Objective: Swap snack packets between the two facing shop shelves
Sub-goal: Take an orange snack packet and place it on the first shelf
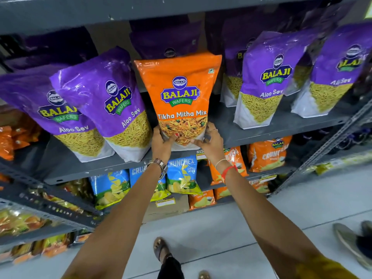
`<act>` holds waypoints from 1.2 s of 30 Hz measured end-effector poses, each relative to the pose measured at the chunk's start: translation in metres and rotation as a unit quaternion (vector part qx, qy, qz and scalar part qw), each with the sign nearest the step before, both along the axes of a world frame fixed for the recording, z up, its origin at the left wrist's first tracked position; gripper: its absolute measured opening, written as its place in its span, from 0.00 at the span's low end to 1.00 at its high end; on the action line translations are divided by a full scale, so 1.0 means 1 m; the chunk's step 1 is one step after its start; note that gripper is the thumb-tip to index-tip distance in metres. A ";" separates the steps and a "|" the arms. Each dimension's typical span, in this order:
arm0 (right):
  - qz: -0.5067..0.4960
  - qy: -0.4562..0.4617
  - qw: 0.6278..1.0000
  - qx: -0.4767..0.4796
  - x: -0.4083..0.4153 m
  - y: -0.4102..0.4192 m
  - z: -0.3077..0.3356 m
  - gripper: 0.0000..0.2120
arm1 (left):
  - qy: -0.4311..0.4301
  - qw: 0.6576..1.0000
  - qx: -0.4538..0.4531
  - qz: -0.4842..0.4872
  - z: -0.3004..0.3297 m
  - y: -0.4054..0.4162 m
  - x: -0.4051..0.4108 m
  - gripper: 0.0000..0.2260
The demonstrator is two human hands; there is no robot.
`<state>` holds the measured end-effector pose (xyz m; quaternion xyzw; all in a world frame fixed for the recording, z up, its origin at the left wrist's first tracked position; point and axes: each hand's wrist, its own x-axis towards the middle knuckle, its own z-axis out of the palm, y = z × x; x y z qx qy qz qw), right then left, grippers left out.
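Fingers of the left hand (161,140) and right hand (209,142) pinch the lower corners of the orange Tikha Mitha Mix packet (180,97), upright on the grey shelf (281,125) between purple Aloo Sev packets (112,105). Seat its base flat, then release evenly.

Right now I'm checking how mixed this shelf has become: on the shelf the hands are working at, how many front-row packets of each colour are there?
Purple Aloo Sev packets: 5 clearly in front (more sit dim behind, uncounted)
Orange Tikha Mitha Mix packet: 1, held at its base by the left hand and right hand
Total: 6
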<state>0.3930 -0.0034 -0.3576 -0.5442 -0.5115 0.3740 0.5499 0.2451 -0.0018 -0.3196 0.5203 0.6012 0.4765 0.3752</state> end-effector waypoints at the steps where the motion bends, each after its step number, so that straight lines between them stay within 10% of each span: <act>1: 0.000 0.003 1.000 0.003 0.001 -0.007 0.000 0.26 | 0.005 1.000 0.001 0.001 0.000 -0.005 0.000 0.21; 14: 0.027 0.039 0.994 0.100 0.003 -0.074 0.073 0.32 | -0.014 0.990 0.134 0.037 0.064 -0.075 -0.011 0.17; 36: 0.101 -0.054 0.932 0.343 -0.121 -0.020 0.355 0.22 | 0.004 0.955 0.279 0.101 0.343 -0.059 -0.164 0.09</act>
